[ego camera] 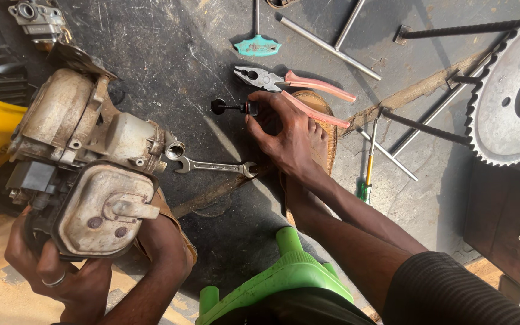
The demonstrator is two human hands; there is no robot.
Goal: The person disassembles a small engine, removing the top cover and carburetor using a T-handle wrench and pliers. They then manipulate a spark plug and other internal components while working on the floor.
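Left hand (49,271) is clamping the small engine (85,174) from below at near left, balancing it alone. Right hand (284,135) is pinching the black-knobbed tool (236,108) on the ground beside the pliers (296,87). Risk: the engine tipping or slipping onto the spanner (215,167).

Repair workshop, floor-level setup
Pliers (296,87), wrench (215,166), big sprocket (507,96) & small engine (85,162) spread on greasy ground.

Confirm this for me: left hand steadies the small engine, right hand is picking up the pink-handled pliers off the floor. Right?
Not quite. In the head view the right hand grips a small black-knobbed tool, not the pliers, which lie untouched beside it. The left hand does steady the engine.
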